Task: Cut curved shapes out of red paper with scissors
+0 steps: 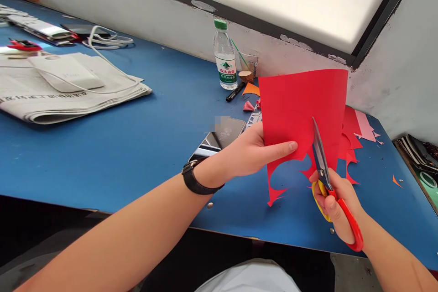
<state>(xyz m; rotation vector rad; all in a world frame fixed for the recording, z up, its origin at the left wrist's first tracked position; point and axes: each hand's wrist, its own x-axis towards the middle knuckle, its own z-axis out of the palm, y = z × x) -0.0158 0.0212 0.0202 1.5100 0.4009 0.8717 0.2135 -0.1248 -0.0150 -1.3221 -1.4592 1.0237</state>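
My left hand (255,151) pinches the lower left edge of a red paper sheet (297,109), thumb on the front, and holds it upright above the blue table (137,146). My right hand (337,203) grips red-and-yellow-handled scissors (323,169). Their blades point up into the sheet's lower edge, which is cut into curved, jagged shapes. A black watch sits on my left wrist.
A phone (222,134) lies face up behind my left hand. A water bottle (225,57), plastic cup, black marker and paper scraps stand by the wall. Red and pink offcuts (359,130) lie to the right. Folded newspapers (68,96), a white device and cables lie far left.
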